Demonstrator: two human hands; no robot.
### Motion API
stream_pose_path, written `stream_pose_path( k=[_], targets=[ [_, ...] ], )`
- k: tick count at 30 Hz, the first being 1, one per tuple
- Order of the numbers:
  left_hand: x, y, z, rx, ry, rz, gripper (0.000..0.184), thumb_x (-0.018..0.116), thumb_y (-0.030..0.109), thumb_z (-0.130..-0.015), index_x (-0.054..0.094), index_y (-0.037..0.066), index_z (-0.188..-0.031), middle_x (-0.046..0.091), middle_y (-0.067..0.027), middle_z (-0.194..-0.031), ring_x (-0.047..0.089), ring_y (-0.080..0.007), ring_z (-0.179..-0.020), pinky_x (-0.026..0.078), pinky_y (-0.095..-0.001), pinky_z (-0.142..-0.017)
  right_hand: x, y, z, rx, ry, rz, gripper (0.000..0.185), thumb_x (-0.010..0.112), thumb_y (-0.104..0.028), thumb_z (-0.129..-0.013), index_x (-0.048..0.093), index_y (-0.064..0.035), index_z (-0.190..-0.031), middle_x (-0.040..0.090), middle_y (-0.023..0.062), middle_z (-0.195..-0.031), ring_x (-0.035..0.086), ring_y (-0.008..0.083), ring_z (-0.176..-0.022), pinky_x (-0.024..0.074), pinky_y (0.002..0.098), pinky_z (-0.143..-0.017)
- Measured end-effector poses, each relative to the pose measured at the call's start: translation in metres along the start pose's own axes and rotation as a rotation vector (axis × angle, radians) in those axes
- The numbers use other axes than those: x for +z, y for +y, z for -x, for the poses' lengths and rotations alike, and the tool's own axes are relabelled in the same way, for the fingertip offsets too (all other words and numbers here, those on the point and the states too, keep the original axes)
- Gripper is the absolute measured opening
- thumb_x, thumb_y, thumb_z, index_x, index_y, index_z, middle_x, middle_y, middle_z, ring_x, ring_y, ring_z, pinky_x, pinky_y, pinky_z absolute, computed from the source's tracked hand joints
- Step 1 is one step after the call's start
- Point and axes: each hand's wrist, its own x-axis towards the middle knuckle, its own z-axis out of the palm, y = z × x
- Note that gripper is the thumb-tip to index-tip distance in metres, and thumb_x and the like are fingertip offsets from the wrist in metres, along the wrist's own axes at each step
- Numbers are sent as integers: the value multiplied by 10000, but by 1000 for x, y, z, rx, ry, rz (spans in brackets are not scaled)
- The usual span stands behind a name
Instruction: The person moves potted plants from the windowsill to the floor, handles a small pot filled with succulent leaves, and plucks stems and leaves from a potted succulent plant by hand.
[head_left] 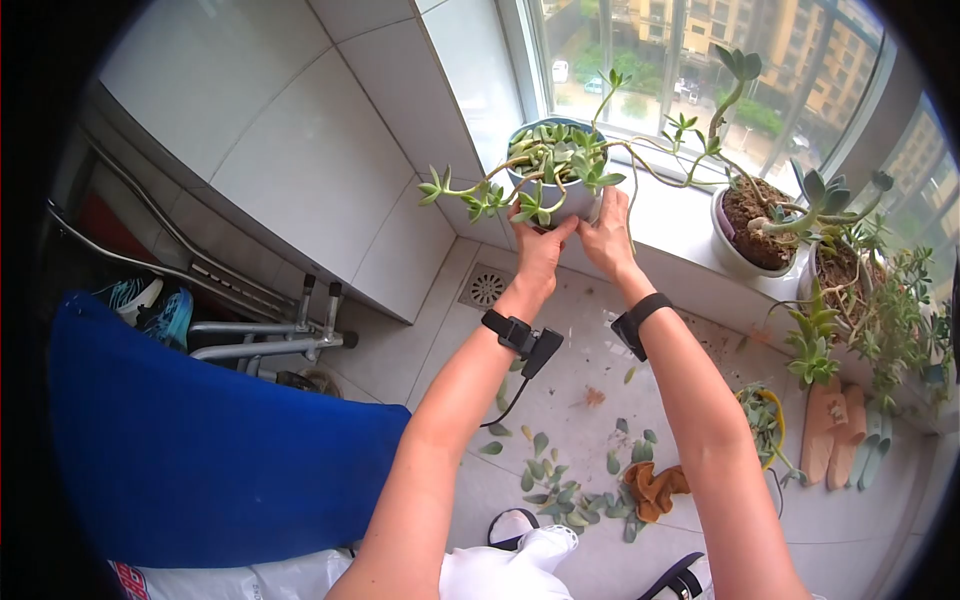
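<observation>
A pale flowerpot (pixel 572 203) with a bluish rim stands at the left end of the windowsill, filled with a succulent (pixel 553 150) and loose-looking plump leaves. Its long stems trail over the rim to both sides. My left hand (pixel 540 248) grips the pot's lower left side, with the fingertips partly hidden under the foliage. On the right side of the same pot, my right hand (pixel 607 238) is pressed, its thumb close to the left one. Whether the pot's base touches the sill cannot be seen.
A second potted succulent (pixel 752 228) and more trailing plants (pixel 850 275) line the sill. Fallen leaves (pixel 570 500), a brown cloth (pixel 655 490), a yellow-rimmed pot (pixel 778 430) and slippers (pixel 832 435) lie on the floor. A blue-covered item (pixel 230 440) fills the left.
</observation>
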Motion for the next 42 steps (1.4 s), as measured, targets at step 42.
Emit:
stream_pose_path(
  k=[42],
  targets=[
    [-15, -24, -26, -267, 218, 114, 296, 682, 63, -901, 488, 45, -1124, 574, -129, -1004, 628, -240, -900, 599, -355, -749, -1, -50, 279, 586, 135, -455, 530, 593, -25, -860, 421, -45, -1360, 539, 172, -1268, 577, 236, -1155, 491, 359, -944]
  ],
)
